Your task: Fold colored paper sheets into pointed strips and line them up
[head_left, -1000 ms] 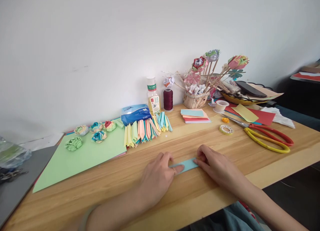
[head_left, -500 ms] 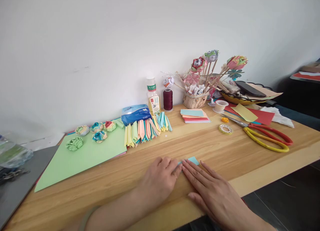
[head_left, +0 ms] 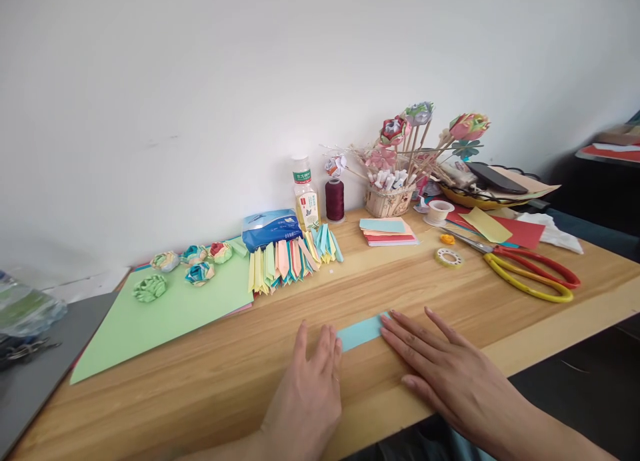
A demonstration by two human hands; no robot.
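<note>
A light blue strip of paper lies flat on the wooden table between my two hands. My left hand rests at its left end, fingers stretched out, the fingertips touching or just beside the paper. Over the strip's right end lies my right hand, its fingers flat and spread and the fingertips on the paper. Beyond them sits a stack of coloured paper slips, a light blue one on top. To its left is a row of folded paper strips in several colours.
Paper flowers lie on green sheets at the left. Behind are a blue tissue pack, a bottle, a purple thread spool and a flower basket. Scissors and a tape roll lie right.
My hands have moved apart, uncovering more of the blue paper strip. The left hand's bent fingers have stretched out, and the right hand has slid to the right.
</note>
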